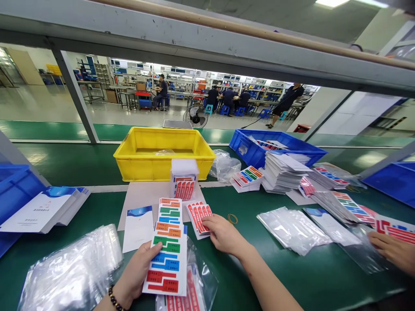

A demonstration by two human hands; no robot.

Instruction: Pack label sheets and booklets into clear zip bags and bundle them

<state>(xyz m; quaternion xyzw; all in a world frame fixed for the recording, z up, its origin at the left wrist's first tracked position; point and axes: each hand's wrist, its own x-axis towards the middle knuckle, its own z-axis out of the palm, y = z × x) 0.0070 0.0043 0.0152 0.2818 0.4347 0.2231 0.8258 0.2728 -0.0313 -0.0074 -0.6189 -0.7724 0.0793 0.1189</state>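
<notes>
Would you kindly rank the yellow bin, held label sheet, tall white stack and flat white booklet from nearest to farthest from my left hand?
1. Held label sheet, in the left hand.
2. Flat white booklet, just beyond.
3. Yellow bin, farther back.
4. Tall white stack, back right.

From my head view, my left hand [140,268] holds a multicoloured label sheet [166,259], thumb on top. My right hand [223,233] touches a small stack of red label cards [199,219] on the green desk [240,268]. Behind them I see a yellow bin [164,166]; a clear bag pile [74,268] lies left, and a co-worker's hand [394,248] shows at far right.
</notes>
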